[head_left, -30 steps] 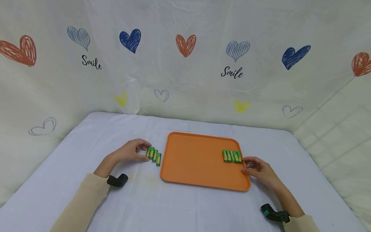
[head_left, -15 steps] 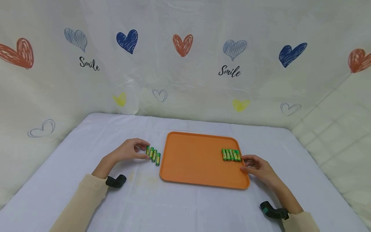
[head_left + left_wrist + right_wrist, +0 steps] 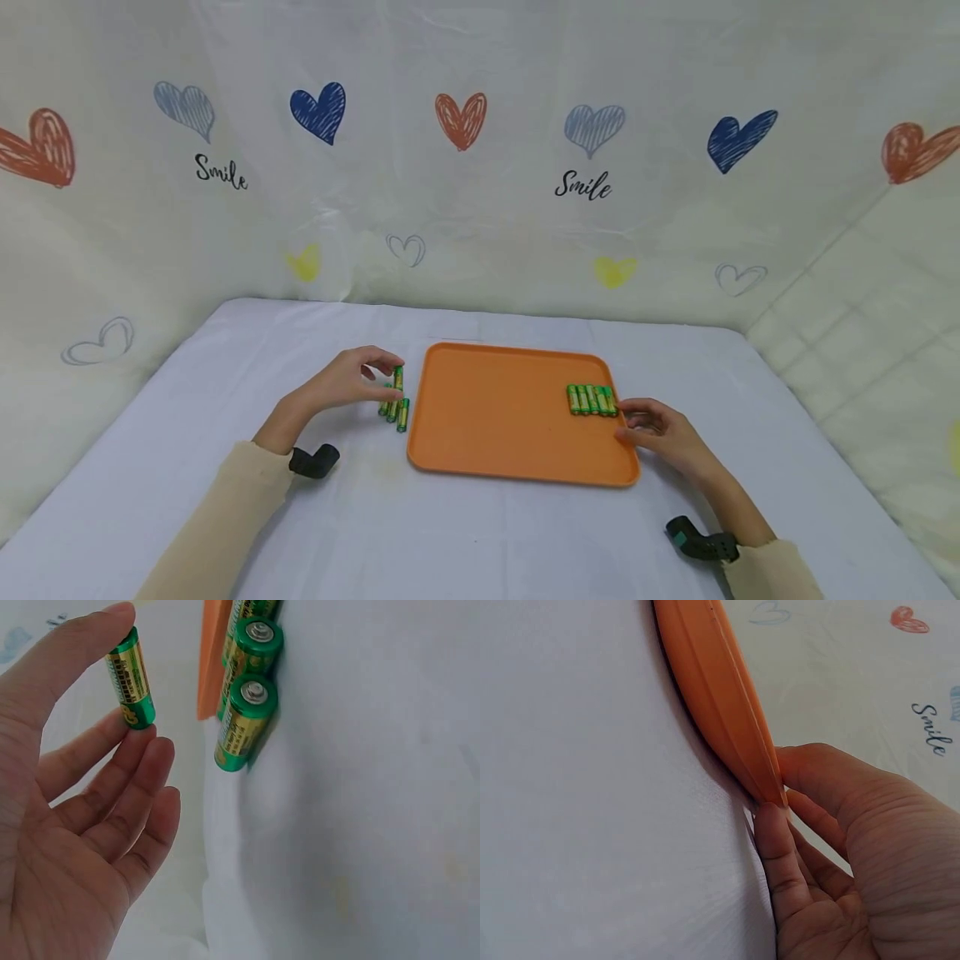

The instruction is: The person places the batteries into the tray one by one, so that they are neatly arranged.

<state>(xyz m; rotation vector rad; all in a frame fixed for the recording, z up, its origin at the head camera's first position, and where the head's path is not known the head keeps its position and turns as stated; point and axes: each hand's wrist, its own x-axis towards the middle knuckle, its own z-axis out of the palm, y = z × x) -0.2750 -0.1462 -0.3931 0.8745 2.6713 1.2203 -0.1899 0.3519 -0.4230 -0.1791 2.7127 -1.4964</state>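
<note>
In the left wrist view, my left hand (image 3: 90, 810) pinches a green and gold battery (image 3: 131, 679) by its two ends between thumb and fingertips. Seen from the head, that hand (image 3: 352, 379) holds the battery (image 3: 399, 379) just above 3 other batteries (image 3: 402, 415) on the cloth, left of the orange tray (image 3: 510, 442). Several more batteries (image 3: 592, 400) lie side by side in the tray, against its right part. My right hand (image 3: 663, 433) grips the tray's right rim (image 3: 727, 697) with thumb and fingers, close to the batteries' row.
A white cloth (image 3: 480, 533) covers the table. Behind it hangs a pale sheet (image 3: 525, 250) printed with hearts and words. Each wrist wears a black strap-on device, the left one (image 3: 315, 461) and the right one (image 3: 701, 540).
My left hand has picked up a battery from the row on the cloth and moved it up and to the right, towards the tray. The right hand stays at the tray's rim.
</note>
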